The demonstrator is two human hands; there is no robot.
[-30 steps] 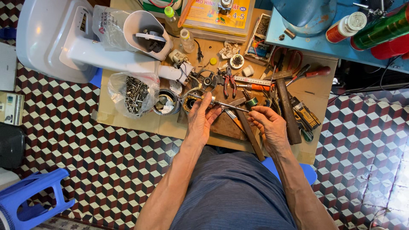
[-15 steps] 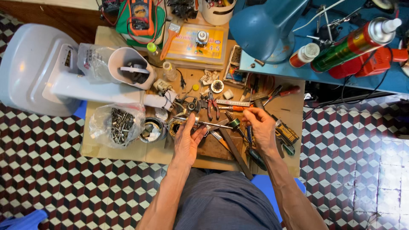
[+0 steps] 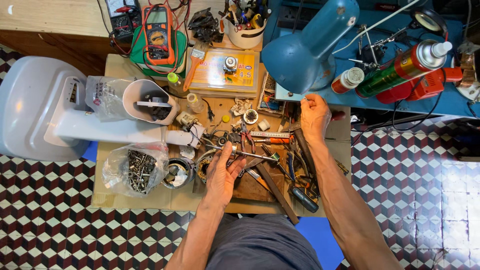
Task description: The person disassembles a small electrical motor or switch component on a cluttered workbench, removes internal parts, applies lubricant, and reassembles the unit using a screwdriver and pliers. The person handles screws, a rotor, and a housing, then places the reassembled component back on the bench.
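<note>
Gripping a metal rod [image 3: 245, 153], left hand [image 3: 222, 172]; right hand [image 3: 314, 114] fingers pinching something unclear

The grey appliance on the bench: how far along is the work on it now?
Done: the grey appliance looks opened, and screws sit in a plastic bag. In hand: the left hand holds a metal shaft; the right hand is up beside the blue lamp. Left: loose parts lie spread, so reassembly seems not yet done.

right hand's [image 3: 314, 116] pinched item too small to tell, spray can [image 3: 400, 69] base behind lamp [image 3: 305, 47]
</note>
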